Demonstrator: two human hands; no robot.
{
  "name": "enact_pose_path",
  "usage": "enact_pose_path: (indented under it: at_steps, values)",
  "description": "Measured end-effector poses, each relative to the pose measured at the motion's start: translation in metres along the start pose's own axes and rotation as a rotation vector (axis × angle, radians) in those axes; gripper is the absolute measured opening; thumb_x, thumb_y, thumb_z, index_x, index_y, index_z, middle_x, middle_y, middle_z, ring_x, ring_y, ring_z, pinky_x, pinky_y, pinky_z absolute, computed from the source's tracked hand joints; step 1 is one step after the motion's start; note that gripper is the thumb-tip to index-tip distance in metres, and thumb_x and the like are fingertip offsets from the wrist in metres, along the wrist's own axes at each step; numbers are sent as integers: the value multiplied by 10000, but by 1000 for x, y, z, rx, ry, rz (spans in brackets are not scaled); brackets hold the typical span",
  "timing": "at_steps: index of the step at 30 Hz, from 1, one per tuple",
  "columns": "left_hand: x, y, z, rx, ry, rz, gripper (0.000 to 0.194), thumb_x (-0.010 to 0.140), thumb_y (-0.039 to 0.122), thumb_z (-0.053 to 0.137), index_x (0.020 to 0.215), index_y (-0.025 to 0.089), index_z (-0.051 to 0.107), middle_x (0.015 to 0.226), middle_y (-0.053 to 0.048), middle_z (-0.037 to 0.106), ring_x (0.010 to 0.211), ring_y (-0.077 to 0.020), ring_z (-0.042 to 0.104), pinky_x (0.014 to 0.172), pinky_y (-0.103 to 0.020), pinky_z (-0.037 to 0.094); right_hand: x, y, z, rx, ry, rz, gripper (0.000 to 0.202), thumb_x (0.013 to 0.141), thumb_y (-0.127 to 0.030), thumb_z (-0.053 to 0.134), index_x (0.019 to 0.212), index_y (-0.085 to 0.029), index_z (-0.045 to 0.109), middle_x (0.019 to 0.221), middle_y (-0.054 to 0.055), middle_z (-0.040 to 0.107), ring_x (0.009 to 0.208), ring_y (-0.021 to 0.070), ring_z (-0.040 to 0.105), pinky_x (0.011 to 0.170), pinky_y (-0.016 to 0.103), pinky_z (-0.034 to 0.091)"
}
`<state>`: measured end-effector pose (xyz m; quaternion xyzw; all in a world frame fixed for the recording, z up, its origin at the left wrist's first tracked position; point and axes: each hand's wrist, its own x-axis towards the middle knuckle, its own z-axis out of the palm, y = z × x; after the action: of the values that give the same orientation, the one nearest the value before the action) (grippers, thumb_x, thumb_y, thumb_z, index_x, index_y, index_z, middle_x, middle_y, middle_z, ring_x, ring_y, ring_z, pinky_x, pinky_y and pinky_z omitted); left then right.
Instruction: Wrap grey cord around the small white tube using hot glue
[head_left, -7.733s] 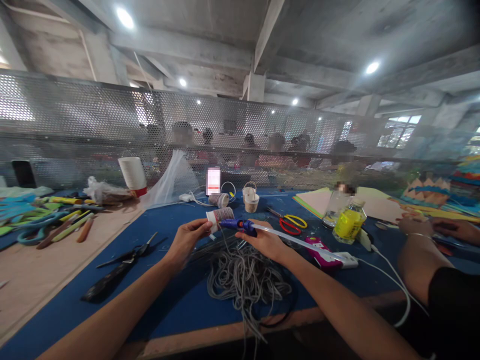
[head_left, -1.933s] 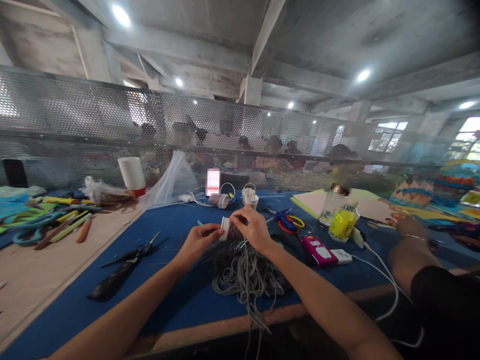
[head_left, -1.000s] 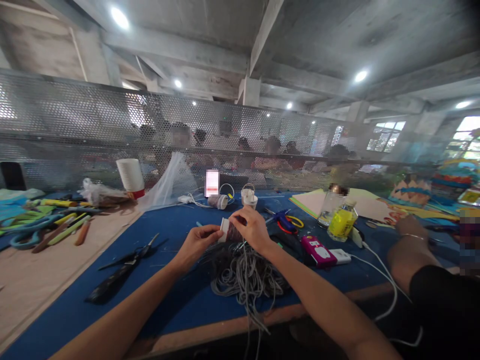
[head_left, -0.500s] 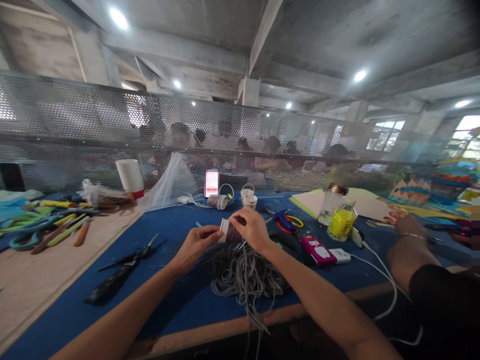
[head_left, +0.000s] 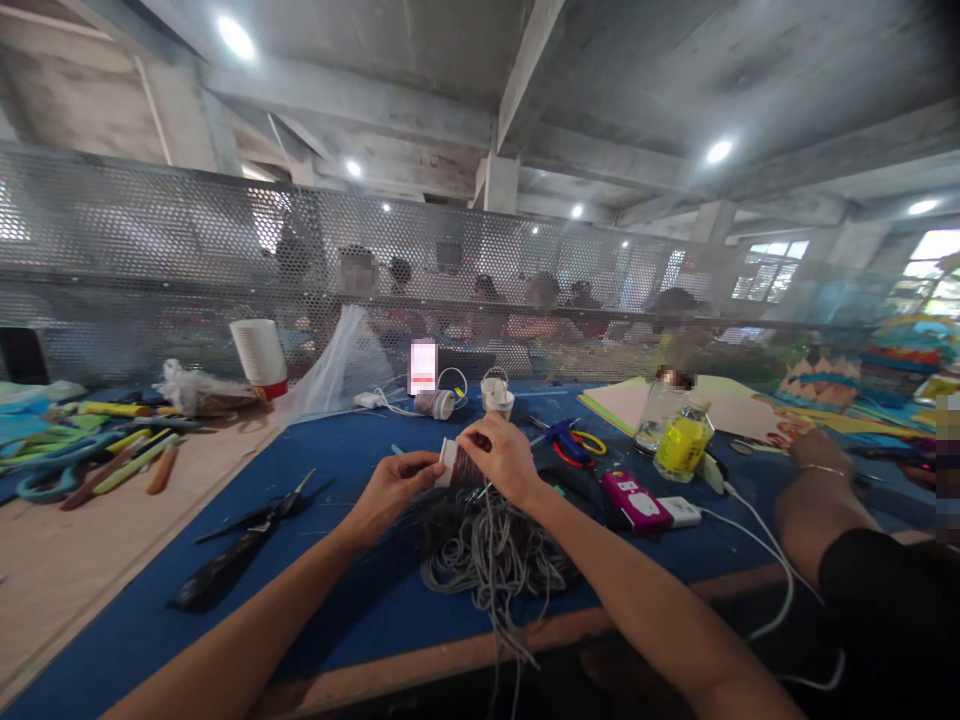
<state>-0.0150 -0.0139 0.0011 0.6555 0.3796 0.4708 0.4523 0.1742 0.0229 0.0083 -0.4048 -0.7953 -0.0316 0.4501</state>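
Observation:
Between my two hands lies a paper cup point(head_left: 448, 462) on its side, its white end to the left and dark brown cord wound round its body. The fingers of my left hand point(head_left: 401, 480) pinch the white end. My right hand point(head_left: 504, 455) is closed at the wound part, thumb and fingertips pressed against it; its far side is hidden behind that hand. Below hangs and lies a tangled heap of grey cord point(head_left: 502, 555), some strands running over the table's front edge. Behind my hands stand a small white cup with a handle point(head_left: 497, 396) and another cord-wrapped cup point(head_left: 435, 404) lying on its side.
Black-handled scissors point(head_left: 247, 535) lie at left. A blue glue gun point(head_left: 562, 435), a magenta box point(head_left: 636, 500) with a white charger and cable, and a yellow bottle point(head_left: 684, 442) stand at right. A co-worker's arm point(head_left: 821, 500) rests there. Stacked paper cups point(head_left: 259, 352) stand back left.

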Motion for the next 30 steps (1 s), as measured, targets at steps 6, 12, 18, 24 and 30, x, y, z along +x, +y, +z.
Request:
enact_pose_path:
  at_steps: [6,12,18,24,30]
  values:
    - [1,-2,-1,-12,-2,5,268,759,396,672,854,157,747,758,-32,691,673,-163,554,649,-254,418,0,1,1,-8,-4,10,143,890,-325,570,833,-232,662,782,4,586,735,129,553,690,228,408]
    - [0,3,1,22,12,7,278,750,403,671,842,154,751,775,-37,695,696,-176,561,650,-257,414,0,1,2,-21,-7,17,136,883,-322,577,822,-228,655,773,0,586,724,126,552,680,224,405]
    - [0,1,1,12,12,9,300,747,417,673,859,149,749,754,-37,690,680,-174,563,648,-264,422,0,2,3,-9,-11,24,138,880,-325,579,820,-227,655,779,1,591,725,124,551,671,221,403]
    - [0,0,1,15,3,15,325,750,422,672,883,135,746,773,-51,690,697,-184,571,666,-275,433,0,4,5,-8,-13,36,145,875,-333,584,808,-229,659,768,-2,595,718,123,554,653,216,398]
    - [0,-2,0,7,15,5,309,741,413,688,876,142,750,754,-36,689,675,-170,563,651,-262,418,0,5,7,-10,-17,46,132,867,-327,592,803,-233,658,769,-1,603,716,125,557,650,217,397]
